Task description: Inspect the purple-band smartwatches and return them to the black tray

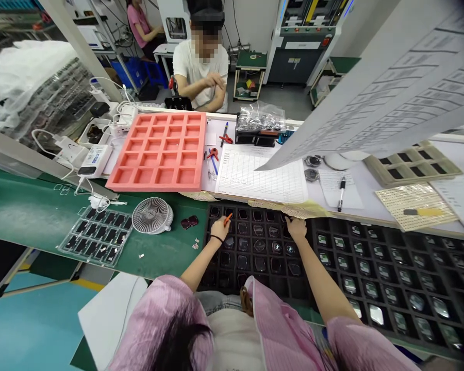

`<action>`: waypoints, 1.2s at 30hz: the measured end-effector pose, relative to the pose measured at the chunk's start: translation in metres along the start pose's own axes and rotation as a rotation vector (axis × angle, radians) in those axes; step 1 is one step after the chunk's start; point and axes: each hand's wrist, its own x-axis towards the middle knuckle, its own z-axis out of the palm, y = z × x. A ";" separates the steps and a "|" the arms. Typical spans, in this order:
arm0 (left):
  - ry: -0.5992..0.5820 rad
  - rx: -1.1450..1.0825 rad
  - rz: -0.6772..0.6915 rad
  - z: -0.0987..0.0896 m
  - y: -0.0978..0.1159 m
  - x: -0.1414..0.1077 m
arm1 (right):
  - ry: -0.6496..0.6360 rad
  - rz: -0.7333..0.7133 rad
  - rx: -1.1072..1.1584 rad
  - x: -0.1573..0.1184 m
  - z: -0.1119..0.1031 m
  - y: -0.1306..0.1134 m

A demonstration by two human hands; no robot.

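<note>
Grip of the left hand (pixel 219 229) is narrow: thumb and fingers pinch a small orange stick (pixel 228 219), too small to identify as a tool. Its long axis slants up and to the right, toward the far side of the tabletop (pixel 371 200). The right hand (pixel 296 228) stands a little apart with its fingers (pixel 290 220) reaching forward and slightly curled, at the edge of a pale yellow sheet (pixel 290 208); whether they pinch that sheet cannot be told. Both forearms extend forward from pink striped sleeves (pixel 156 319), and both hands hover above the far rows of a black compartment tray (pixel 251 214) holding dark, glossy rounded pieces (pixel 260 246), one to a cell.

Just right of it lies a second black tray (pixel 390 263), its cells filled with silvery pieces (pixel 377 314). Beyond the hands, a salmon foam tray (pixel 158 152) with square pockets sits beside a ruled paper form (pixel 261 172), with a black pen (pixel 341 193) on a smaller sheet to the right. Two round metal parts (pixel 311 168) lie near the form. A large printed sheet (pixel 371 87) hangs across the upper right of the view. On the green mat (pixel 31 208) to the left stand a small white fan (pixel 152 215) and a flat rack of dark pieces (pixel 96 237). Across the tabletop, a co-worker (pixel 201 67) in a white T-shirt has both hands together at the chest.
</note>
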 end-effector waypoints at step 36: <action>-0.040 -0.896 0.292 -0.077 0.060 -0.142 | -0.616 0.005 1.652 -0.204 -0.102 -0.184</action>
